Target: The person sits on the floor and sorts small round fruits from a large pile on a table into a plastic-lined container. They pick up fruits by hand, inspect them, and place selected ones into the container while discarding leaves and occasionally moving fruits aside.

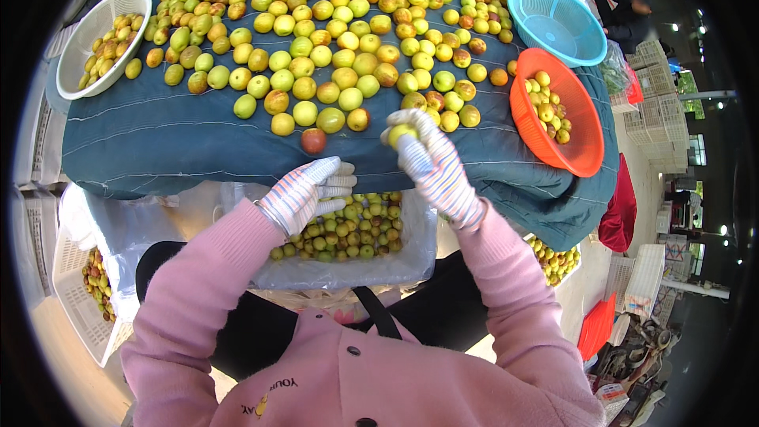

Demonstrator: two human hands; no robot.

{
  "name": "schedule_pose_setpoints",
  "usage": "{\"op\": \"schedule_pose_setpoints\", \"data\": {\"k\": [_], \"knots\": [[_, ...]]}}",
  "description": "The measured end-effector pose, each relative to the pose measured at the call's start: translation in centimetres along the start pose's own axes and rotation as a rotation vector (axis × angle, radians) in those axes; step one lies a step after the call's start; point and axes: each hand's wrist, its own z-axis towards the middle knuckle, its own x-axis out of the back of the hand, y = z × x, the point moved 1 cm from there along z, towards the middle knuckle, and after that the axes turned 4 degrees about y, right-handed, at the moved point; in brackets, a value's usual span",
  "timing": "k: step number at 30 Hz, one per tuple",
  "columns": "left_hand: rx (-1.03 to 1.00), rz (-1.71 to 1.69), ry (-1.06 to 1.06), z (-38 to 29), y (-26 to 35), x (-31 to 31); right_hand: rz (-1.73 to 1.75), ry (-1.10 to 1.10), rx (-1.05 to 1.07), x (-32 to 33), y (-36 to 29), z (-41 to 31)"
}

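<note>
Many green, yellow and reddish jujube-like fruits [344, 59] lie spread over a dark blue quilted cloth [178, 148]. My right hand [428, 157], in a striped knit glove, grips a yellow-green fruit [402, 135] between thumb and fingers at the near edge of the spread. My left hand [314, 193], gloved alike, is held over the table's edge and a lined crate [415, 261], fingers slightly apart and no fruit seen in it; its palm is partly hidden. Smaller fruits [356, 234] fill the crate below. A single dark red fruit [313, 140] rests just beyond my left hand.
A white basket [71, 80] with fruit stands at the left, a blue empty basket [557, 24] and an orange basket [584, 130] with fruit at the right. A white crate [77, 290] with fruit is at lower left. A person [622, 18] is at the far right, near stacked crates [655, 112].
</note>
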Motion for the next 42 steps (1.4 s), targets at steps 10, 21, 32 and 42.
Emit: {"op": "schedule_pose_setpoints", "data": {"k": [10,21,32,42], "knots": [[0.072,-0.132,-0.008,0.6,-0.1,-0.3,-0.936,0.205,0.392,3.6,-3.0,1.5],[0.077,-0.137,0.016,1.2,0.1,-0.3,-0.83,0.186,0.378,4.4,-0.8,2.7],[0.101,-0.079,0.002,0.5,0.6,-0.4,-1.142,0.047,0.314,-1.5,2.2,5.2],[0.076,-0.255,-0.078,0.3,1.3,-1.6,-0.935,0.155,0.577,5.1,-1.3,4.7]]}}
